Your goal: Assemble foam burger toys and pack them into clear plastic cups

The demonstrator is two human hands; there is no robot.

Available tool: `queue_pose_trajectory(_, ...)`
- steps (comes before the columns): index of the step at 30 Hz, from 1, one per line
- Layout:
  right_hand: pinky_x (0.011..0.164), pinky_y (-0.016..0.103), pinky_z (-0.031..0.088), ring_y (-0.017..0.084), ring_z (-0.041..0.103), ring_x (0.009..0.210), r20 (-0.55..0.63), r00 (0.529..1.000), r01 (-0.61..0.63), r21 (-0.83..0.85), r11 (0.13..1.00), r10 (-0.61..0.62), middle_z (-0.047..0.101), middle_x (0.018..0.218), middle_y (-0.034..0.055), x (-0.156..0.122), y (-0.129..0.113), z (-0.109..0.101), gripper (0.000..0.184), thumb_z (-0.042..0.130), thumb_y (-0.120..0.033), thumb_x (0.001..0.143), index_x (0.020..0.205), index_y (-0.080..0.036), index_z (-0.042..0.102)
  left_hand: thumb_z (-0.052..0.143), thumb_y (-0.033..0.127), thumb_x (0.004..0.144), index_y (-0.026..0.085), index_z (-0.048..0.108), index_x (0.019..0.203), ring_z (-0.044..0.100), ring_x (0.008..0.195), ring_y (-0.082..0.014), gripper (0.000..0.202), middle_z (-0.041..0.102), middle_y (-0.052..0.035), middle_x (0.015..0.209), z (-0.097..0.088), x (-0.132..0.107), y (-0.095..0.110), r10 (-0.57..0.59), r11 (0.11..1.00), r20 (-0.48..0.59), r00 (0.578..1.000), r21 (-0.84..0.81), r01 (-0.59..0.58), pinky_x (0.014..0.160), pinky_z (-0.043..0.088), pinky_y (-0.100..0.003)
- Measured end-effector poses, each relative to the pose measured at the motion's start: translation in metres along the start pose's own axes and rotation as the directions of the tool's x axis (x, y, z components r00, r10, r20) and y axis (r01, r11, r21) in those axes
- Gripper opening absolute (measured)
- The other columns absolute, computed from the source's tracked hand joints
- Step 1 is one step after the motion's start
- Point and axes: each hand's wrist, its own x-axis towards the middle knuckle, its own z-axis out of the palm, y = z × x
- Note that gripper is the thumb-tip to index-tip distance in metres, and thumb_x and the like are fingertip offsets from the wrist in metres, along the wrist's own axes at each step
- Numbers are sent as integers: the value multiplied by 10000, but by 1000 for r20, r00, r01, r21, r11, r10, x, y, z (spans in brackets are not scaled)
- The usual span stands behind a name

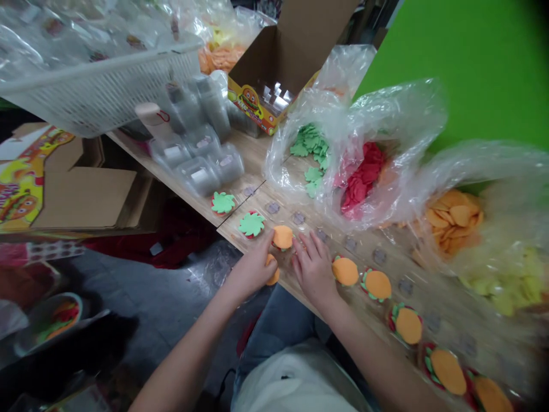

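Orange foam disc [282, 236] lies near the front edge of the wooden table [256, 159], between the person's two hands.
The left hand [251, 269] touches the disc's near rim with a fingertip, its other fingers curled around a spare orange disc [273, 278]. The right hand [313, 269] rests flat on the table just right of the disc, fingers spread and holding nothing. Two green leaf pieces [251, 224] lie to the left, and a row of orange-topped stacks [345, 271] runs off to the right. Behind them, clear plastic bags hold green pieces [311, 146], red pieces [362, 177] and orange pieces [454, 220].
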Motion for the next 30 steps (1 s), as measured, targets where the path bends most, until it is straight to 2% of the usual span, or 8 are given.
queue_pose_trajectory(4, 1007, 512, 266, 308, 231, 1290, 31, 1000, -2, 37, 999, 0, 426, 1333, 123, 12, -3, -1, 362, 467, -261, 847, 1186, -142, 515, 441, 151, 732, 177, 283, 1367, 438, 1193, -262, 655, 395, -118, 1369, 0, 1, -3, -5, 1000, -1, 1000, -15, 5, 985, 333, -398)
queue_pose_trajectory(8, 997, 486, 300, 280, 347, 1227, 19, 995, -99, 278, 955, 98, 480, 1270, 131, 20, -9, -5, 317, 469, -284, 847, 1126, -155, 550, 465, 277, 788, 162, 419, 1258, 542, 1052, -243, 486, 564, -119, 1170, -17, -7, -1, -114, 938, -62, 992, -336, 86, 893, 421, -386)
queue_pose_trajectory(11, 777, 361, 488, 201, 571, 936, 245, 953, -295, 635, 714, 176, 612, 1039, 86, 39, -18, 2, 342, 466, -352, 844, 1130, -172, 521, 503, 374, 782, 146, 514, 1061, 604, 845, -199, 360, 618, -81, 946, -32, -7, 2, -251, 757, -41, 967, -631, 170, 715, 498, -330)
queue_pose_trajectory(14, 535, 263, 487, 150, 601, 684, 460, 872, -483, 744, 463, 169, 638, 817, 24, 72, -27, 16, 263, 460, -348, 835, 1006, -162, 534, 561, 389, 747, 146, 539, 964, 601, 737, -156, 326, 607, -48, 863, -41, -1, -6, -340, 710, -169, 925, -692, 134, 672, 501, -300)
queue_pose_trajectory(17, 632, 272, 475, 146, 577, 742, 232, 949, -316, 666, 676, 215, 617, 829, 19, 102, -35, 26, 152, 475, -276, 833, 915, -168, 543, 558, 388, 752, 146, 551, 988, 595, 721, -144, 338, 607, -47, 861, -44, 2, -26, -364, 794, -412, 835, -606, 46, 705, 494, -305)
queue_pose_trajectory(20, 744, 314, 443, 185, 533, 862, 27, 999, 19, 318, 948, -29, 595, 877, 56, 109, -47, 31, 100, 466, -179, 842, 867, -173, 562, 517, 376, 783, 152, 567, 991, 595, 807, -168, 309, 617, -68, 928, -43, -4, -46, -323, 886, -561, 762, -462, 35, 762, 477, -322)
queue_pose_trajectory(24, 732, 349, 438, 221, 513, 887, 104, 956, 273, 14, 962, -273, 584, 904, 102, 87, -65, 37, 160, 414, -157, 868, 932, -156, 561, 462, 334, 826, 168, 585, 1016, 564, 960, -198, 281, 615, -86, 1024, -38, -18, -55, -140, 990, -630, 763, -97, 102, 869, 429, -349)
queue_pose_trajectory(30, 923, 420, 369, 247, 404, 1155, 24, 968, 247, 103, 964, -250, 536, 1188, 110, 31, -69, 20, 291, 430, -181, 866, 1141, -167, 524, 403, 316, 866, 160, 447, 1230, 423, 1194, -203, 398, 498, -116, 1266, -37, -4, -52, 133, 974, -515, 847, 225, -16, 1009, 319, -388)
